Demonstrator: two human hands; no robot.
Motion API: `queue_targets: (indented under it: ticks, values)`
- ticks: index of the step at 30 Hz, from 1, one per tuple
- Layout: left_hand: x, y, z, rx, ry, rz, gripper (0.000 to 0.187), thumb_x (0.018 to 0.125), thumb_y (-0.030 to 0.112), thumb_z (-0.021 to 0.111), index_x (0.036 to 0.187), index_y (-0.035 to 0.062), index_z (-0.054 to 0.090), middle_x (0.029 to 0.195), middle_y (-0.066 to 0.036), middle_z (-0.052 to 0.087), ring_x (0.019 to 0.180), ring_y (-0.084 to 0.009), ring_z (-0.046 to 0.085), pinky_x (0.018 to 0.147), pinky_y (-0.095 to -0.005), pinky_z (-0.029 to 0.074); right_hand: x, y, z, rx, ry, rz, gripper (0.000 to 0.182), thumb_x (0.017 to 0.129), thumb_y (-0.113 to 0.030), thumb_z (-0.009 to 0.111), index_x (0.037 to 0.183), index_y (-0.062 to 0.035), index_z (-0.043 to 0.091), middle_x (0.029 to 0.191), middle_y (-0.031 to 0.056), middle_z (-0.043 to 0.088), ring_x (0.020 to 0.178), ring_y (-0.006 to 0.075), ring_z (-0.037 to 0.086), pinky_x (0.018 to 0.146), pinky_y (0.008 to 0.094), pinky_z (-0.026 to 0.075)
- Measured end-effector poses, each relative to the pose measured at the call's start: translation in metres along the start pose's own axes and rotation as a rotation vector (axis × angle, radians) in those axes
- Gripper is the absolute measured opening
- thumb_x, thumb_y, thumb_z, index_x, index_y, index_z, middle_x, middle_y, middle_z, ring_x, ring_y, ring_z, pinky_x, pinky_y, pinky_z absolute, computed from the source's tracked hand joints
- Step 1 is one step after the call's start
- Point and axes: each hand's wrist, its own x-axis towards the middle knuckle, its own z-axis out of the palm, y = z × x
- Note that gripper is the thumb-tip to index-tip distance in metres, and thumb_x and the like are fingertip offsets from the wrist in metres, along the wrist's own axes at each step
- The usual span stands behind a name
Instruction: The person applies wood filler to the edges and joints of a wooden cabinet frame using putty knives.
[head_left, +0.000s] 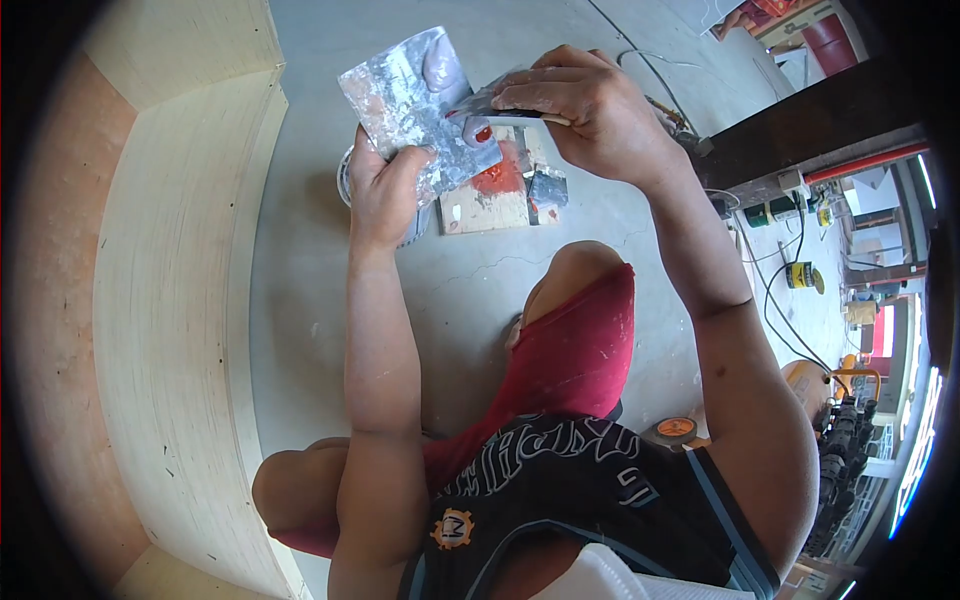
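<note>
My left hand (387, 195) grips the lower edge of a flat, smeared metal plate (395, 105), thumb on top. A lump of grey putty (440, 68) sits near its upper corner, and a smaller lump with a red spot (483, 134) lies at the right. My right hand (605, 115) is closed around a putty knife (490, 100), its blade against the plate's right side by the putty. Below, on the floor, lies a pale board (485, 217) with red paste (500, 175) and dark patches. A tub (345, 180) is mostly hidden behind my left hand.
A curved plywood panel (180, 290) runs along the left. At the right are a dark beam (800, 120), loose cables (768, 290), a yellow-and-black can (800, 275) and a machine with an orange-hubbed wheel (677, 428). Another person's limb (733, 20) shows at the top right.
</note>
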Motion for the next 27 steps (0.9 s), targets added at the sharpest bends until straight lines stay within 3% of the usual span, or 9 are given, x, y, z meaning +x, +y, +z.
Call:
queue_targets:
  ticks: [6,12,15,18,20,22,23,25,27]
  values:
    - [-0.009,0.006,0.008,0.096,0.014,0.048,0.044,0.073,-0.004,0.052,0.116,-0.0024,0.046,0.105,-0.009,0.055,0.094,-0.0156,0.054,0.082,-0.0277,0.044,-0.011,-0.008,0.005,-0.057,-0.036,-0.078,0.040,0.062,0.012,0.058,0.093,-0.0093,0.070,0.095,0.0049,0.068,0.089,0.0230,0.059,0.078,0.0348,0.048]
    - [0.002,0.020,0.004,-0.045,0.225,0.342,0.039,0.074,-0.004,0.051,0.112,-0.0024,0.047,0.105,-0.009,0.056,0.094,-0.0168,0.055,0.081,-0.0308,0.047,-0.036,0.006,0.002,0.091,-0.114,-0.006,0.038,0.064,0.014,0.058,0.095,-0.0061,0.067,0.099,0.0081,0.066,0.093,0.0254,0.059,0.081,0.0370,0.047]
    - [0.005,0.020,0.002,-0.388,0.237,0.161,0.032,0.076,0.002,0.050,0.107,-0.0007,0.050,0.098,-0.012,0.059,0.088,-0.0262,0.060,0.071,-0.0392,0.052,-0.044,0.007,0.006,0.624,0.355,0.108,0.029,0.080,0.014,0.053,0.103,0.0009,0.062,0.107,0.0147,0.063,0.103,0.0272,0.058,0.085,0.0342,0.047]
    - [0.002,-0.001,0.016,-0.590,0.178,-0.029,0.030,0.076,0.005,0.050,0.106,-0.0010,0.051,0.095,-0.012,0.060,0.085,-0.0264,0.061,0.066,-0.0395,0.052,-0.032,-0.016,0.014,0.686,0.475,0.050,0.038,0.076,0.018,0.050,0.109,0.0006,0.060,0.111,0.0148,0.061,0.101,0.0255,0.059,0.086,0.0320,0.047]
    - [-0.004,0.007,0.024,-0.612,0.140,-0.078,0.031,0.076,0.005,0.050,0.107,-0.0012,0.051,0.096,-0.011,0.060,0.085,-0.0261,0.061,0.064,-0.0399,0.051,-0.030,-0.025,0.020,0.509,0.424,0.100,0.047,0.071,0.018,0.054,0.111,-0.0060,0.061,0.107,0.0157,0.063,0.096,0.0268,0.062,0.081,0.0322,0.049]
    - [-0.008,0.016,0.026,-0.626,0.080,-0.041,0.044,0.075,-0.003,0.048,0.118,-0.0004,0.045,0.110,-0.013,0.054,0.101,-0.0262,0.056,0.086,-0.0394,0.049,-0.035,-0.014,0.023,0.405,0.379,0.150,0.047,0.068,0.015,0.055,0.108,-0.0088,0.064,0.105,0.0117,0.064,0.096,0.0259,0.061,0.081,0.0322,0.050]
    - [-0.008,0.019,0.023,-0.616,0.091,-0.015,0.043,0.075,-0.003,0.047,0.118,-0.0006,0.045,0.111,-0.014,0.054,0.101,-0.0268,0.056,0.088,-0.0398,0.048,-0.035,-0.011,0.019,0.407,0.374,0.143,0.047,0.068,0.015,0.055,0.108,-0.0088,0.064,0.105,0.0117,0.064,0.096,0.0259,0.061,0.081,0.0322,0.050]
    - [-0.007,0.023,0.018,-0.619,0.064,0.022,0.043,0.076,-0.003,0.047,0.118,-0.0008,0.045,0.110,-0.013,0.054,0.101,-0.0268,0.056,0.087,-0.0393,0.048,-0.035,-0.005,0.002,-0.044,-0.058,0.106,0.041,0.072,0.014,0.055,0.106,-0.0070,0.065,0.108,0.0110,0.063,0.102,0.0261,0.060,0.087,0.0346,0.048]
    - [-0.007,0.024,0.021,-0.613,0.030,0.059,0.042,0.076,-0.002,0.047,0.118,-0.0009,0.045,0.110,-0.013,0.054,0.101,-0.0267,0.056,0.087,-0.0389,0.048,-0.038,0.003,-0.011,-0.113,0.013,0.086,0.043,0.070,0.013,0.054,0.105,-0.0082,0.066,0.109,0.0095,0.063,0.104,0.0257,0.059,0.088,0.0353,0.048]
